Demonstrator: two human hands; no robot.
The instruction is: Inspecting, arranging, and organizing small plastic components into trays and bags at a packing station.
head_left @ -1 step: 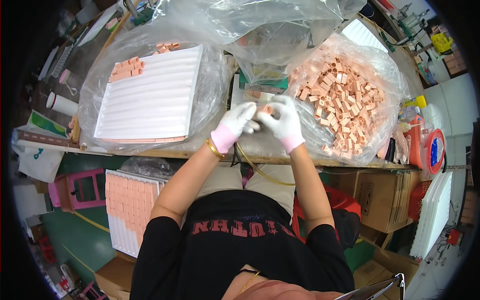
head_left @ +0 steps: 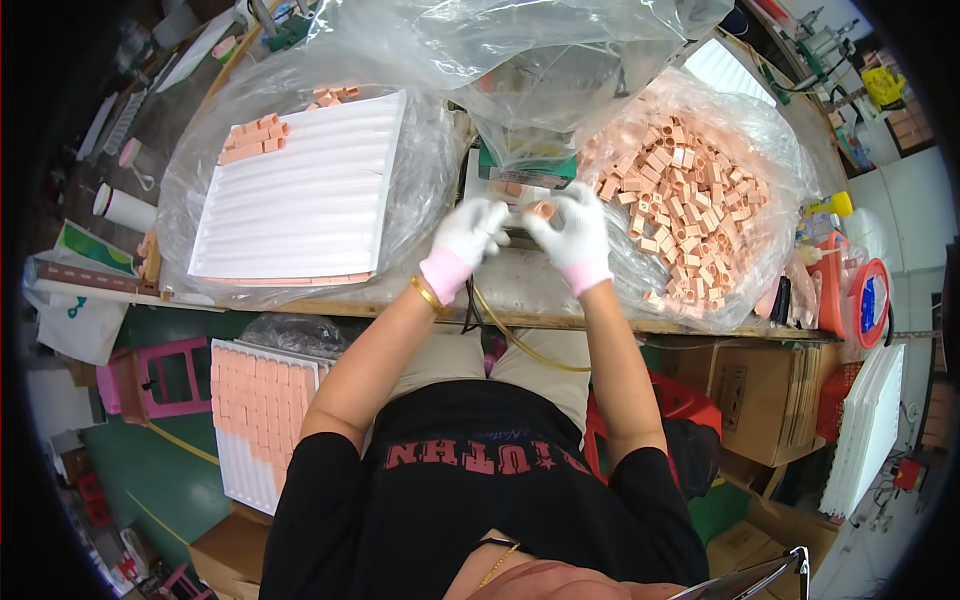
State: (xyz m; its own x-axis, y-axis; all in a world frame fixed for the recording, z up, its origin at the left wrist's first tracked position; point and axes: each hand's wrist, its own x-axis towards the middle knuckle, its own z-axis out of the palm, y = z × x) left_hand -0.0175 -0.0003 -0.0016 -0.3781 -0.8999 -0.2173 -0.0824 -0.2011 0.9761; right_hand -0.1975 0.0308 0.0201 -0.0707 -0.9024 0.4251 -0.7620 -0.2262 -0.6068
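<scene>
My right hand [head_left: 577, 238], in a white glove with a pink cuff, pinches a small pink hollow plastic piece [head_left: 543, 210] between thumb and fingers, its round opening showing. Just left of it, my left hand [head_left: 467, 232] is gloved the same way, with fingers bent and smeared by motion. Whether it holds anything cannot be made out. Both hands are over the table's front, before a green-edged machine [head_left: 528, 172] partly covered by clear plastic. Many like pieces [head_left: 690, 210] lie heaped in a clear plastic bag to the right.
A white ridged tray [head_left: 300, 195] lies on plastic at the left, with several pink pieces [head_left: 255, 138] at its far left corner. Below the table edge stands another ridged tray [head_left: 250, 465] partly filled with pink pieces. A yellow hose [head_left: 520, 345] hangs near my lap. Cardboard boxes [head_left: 770, 400] stand at right.
My hands have drawn slightly apart. The pink piece, earlier between both hands, now sits at the right hand's fingertips, a little farther right.
</scene>
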